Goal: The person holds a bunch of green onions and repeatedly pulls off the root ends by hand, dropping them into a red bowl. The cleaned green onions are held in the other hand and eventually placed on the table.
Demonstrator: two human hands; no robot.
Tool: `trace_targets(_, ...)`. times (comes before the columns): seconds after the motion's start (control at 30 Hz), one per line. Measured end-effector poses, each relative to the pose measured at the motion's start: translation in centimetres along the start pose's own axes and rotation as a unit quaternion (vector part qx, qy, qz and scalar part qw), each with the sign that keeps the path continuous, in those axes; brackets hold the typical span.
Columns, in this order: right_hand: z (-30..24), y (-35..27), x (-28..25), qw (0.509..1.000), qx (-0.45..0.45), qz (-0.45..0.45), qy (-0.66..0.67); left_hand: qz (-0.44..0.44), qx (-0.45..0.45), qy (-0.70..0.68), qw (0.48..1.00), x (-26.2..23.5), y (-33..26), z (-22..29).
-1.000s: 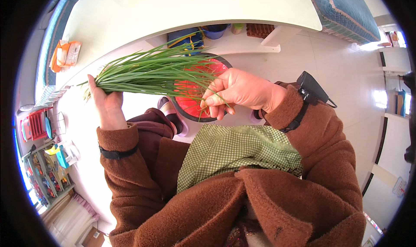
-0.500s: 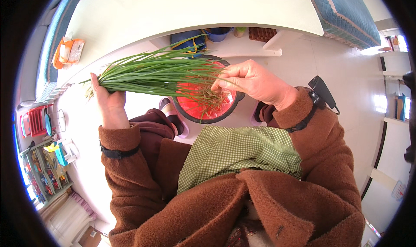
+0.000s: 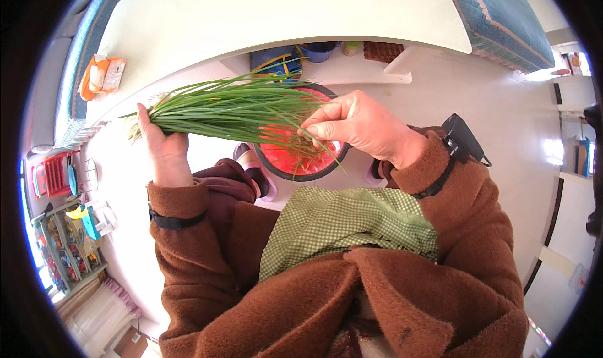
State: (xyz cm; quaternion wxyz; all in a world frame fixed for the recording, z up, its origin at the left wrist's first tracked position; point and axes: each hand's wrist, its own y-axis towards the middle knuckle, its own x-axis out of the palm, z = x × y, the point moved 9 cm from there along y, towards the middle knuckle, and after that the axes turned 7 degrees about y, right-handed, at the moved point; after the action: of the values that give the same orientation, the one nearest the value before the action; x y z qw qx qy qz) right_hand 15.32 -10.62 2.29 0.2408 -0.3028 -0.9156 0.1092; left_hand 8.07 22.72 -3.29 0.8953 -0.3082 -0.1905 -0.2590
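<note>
A thick bunch of long green chives (image 3: 220,113) lies level across the view, its pale ends at the left. My left hand (image 3: 166,150) is closed round the bunch near those ends, thumb on top. At the other end, my right hand (image 3: 358,125) pinches the thin, brownish tips between thumb and fingers. Right below this end stands a round bin (image 3: 333,160) with a dark rim and a red liner. Some drooping tips hang over its opening. Part of the bin is hidden by the chives and my right hand.
A long white table (image 3: 282,9) stretches across the far side. An orange tissue pack (image 3: 103,75) sits at its left end. Beneath it are a blue bag (image 3: 273,62) and a blue bucket (image 3: 318,51). My lap is covered by a green checked apron (image 3: 345,223).
My right hand has shifted slightly left and down along the chive tips. Some green tips now droop lower past it over the bin. My left hand keeps its hold.
</note>
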Motion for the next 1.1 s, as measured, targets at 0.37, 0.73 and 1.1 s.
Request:
trace_targets(0.37,-0.7,0.0,-2.2,0.988,-0.096,0.123,-0.003,-0.002,-0.002,0.002,1.0,0.1,-0.5,-0.5)
trace_targets(0.73,-7.6,-2.8,1.9,0.868,-0.415,0.072,-0.263,-0.033,0.057,-0.015,0.998,2.3,-2.6,0.1)
trace_targets(1.1,-5.3,1.5,3.9,0.871,-0.346,0.077,-0.341,-0.126,0.094,0.004,0.988,7.3,-7.0,-1.8)
